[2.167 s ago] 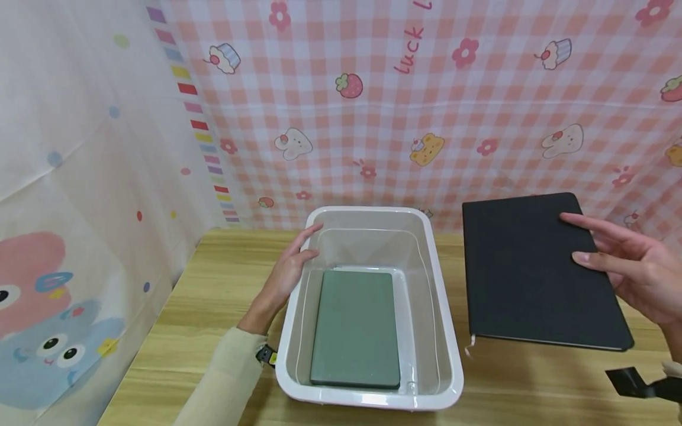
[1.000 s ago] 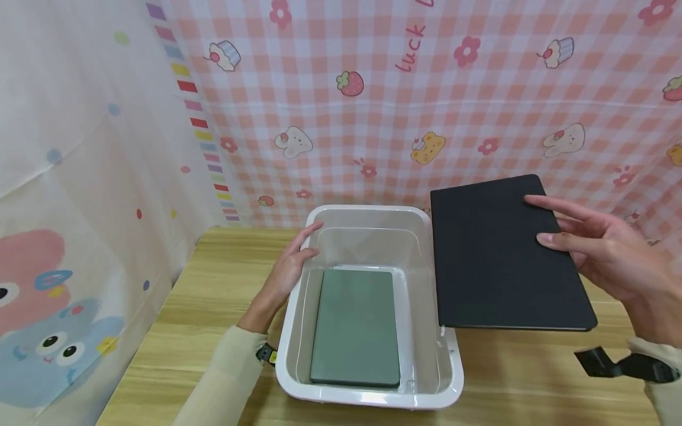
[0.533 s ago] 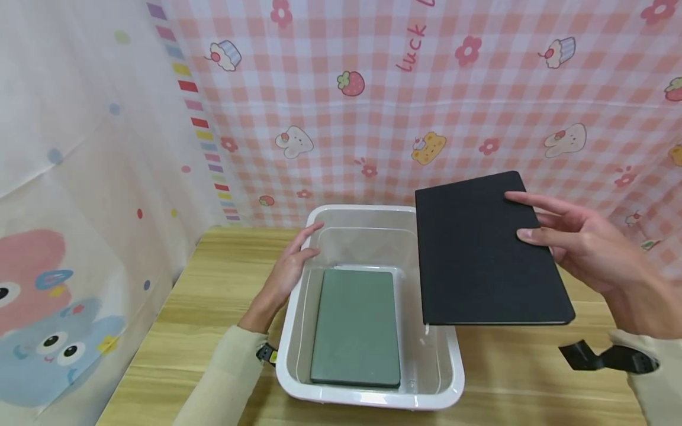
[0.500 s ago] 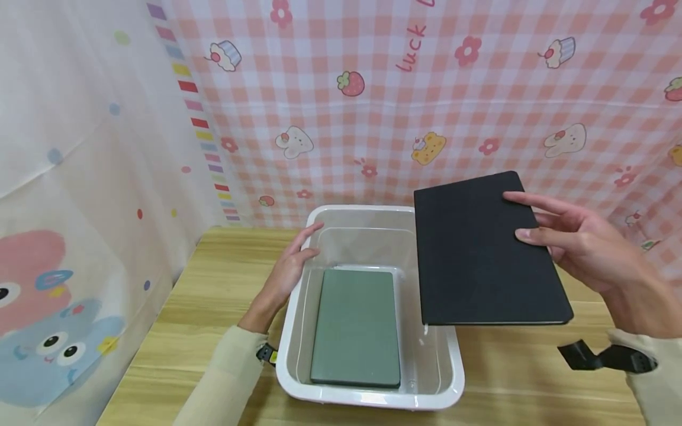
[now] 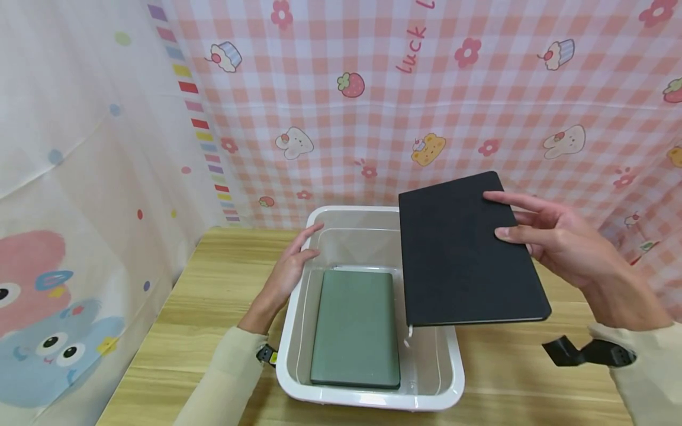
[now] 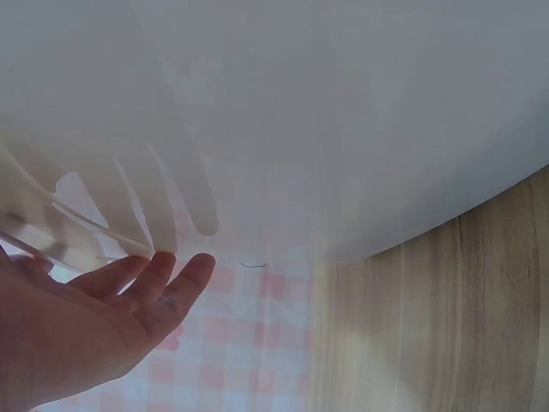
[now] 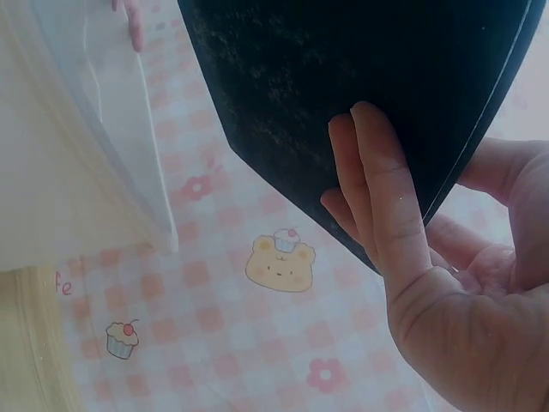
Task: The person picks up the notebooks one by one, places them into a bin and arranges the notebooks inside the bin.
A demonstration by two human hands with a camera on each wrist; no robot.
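My right hand (image 5: 562,239) holds a black hardcover notebook (image 5: 463,260) by its right edge, thumb on the near cover and several fingers behind it, as the right wrist view shows. A light ribbon marker (image 5: 409,335) hangs from its lower left corner. The raised notebook is tilted and overlaps the right side of a pale plastic bin (image 5: 373,399). Inside the bin a green notebook (image 5: 356,331) lies flat on the bottom, toward the left wall. My left hand (image 5: 288,272) grips the bin's left rim, thumb and index finger over the edge, other fingers against the outer wall.
The bin stands on a wood-grain table (image 5: 213,284). Behind it hangs a pink checked cloth (image 5: 341,118) with cartoon prints, and a white printed cloth (image 5: 96,177) closes off the left side. A black strap (image 5: 591,352) sits around the right wrist.
My right hand has carried the black notebook leftward, from beside the bin to over its right side. The left hand, the bin and the green notebook have stayed in place.
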